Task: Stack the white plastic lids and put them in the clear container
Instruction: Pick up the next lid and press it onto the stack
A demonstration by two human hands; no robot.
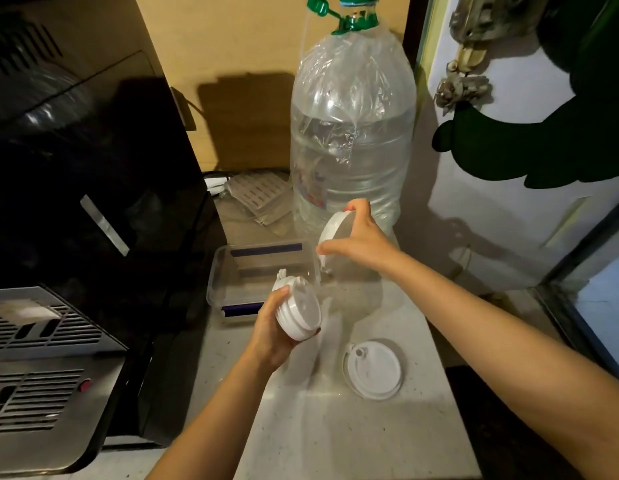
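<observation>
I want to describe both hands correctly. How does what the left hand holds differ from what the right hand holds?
The left hand grips a stack of lids; the right hand grips a single lid. The stack is over the clear container; the single lid is beside it. Both are white.

A large clear water bottle (351,133) with a green cap (357,12) stood upright on the speckled desk (353,438). A black appliance (93,174) stood left; a steel vented panel (41,358) lay below it.

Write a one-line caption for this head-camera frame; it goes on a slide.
Left hand holds stacked white lids, right hand lifts another lid beside the clear container.
</observation>
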